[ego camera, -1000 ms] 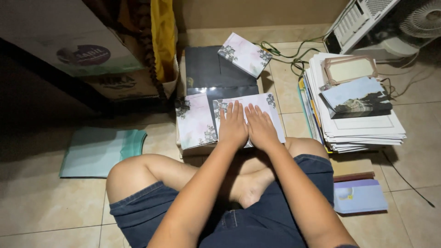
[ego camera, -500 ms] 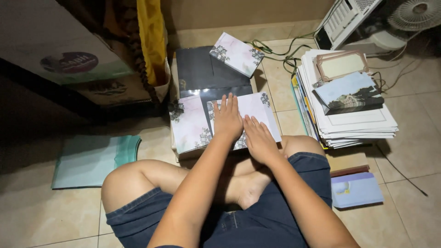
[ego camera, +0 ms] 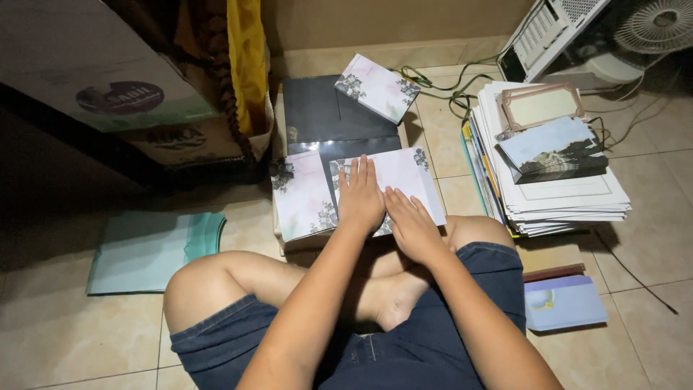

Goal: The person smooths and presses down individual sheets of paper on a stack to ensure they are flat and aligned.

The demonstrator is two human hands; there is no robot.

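Seated cross-legged on a tiled floor, a person presses a floral card flat atop a dark folder. The left hand and right hand both lie open, palms down. One card lies finished left of it; another waits behind. A paper stack crowds the right; the floor left stays roomier.

1. A floor of pale beige tiles with thin grout lines fills the scene, dimly lit and brightest at the right.
2. A plain tan wall runs along the top, with a lighter skirting strip at its base.
3. Cardboard boxes sit at upper left, a yellow cloth hanging beside them, with deep shadow below.
4. A white fan and a white slatted appliance stand at upper right, with green cables trailing nearby.
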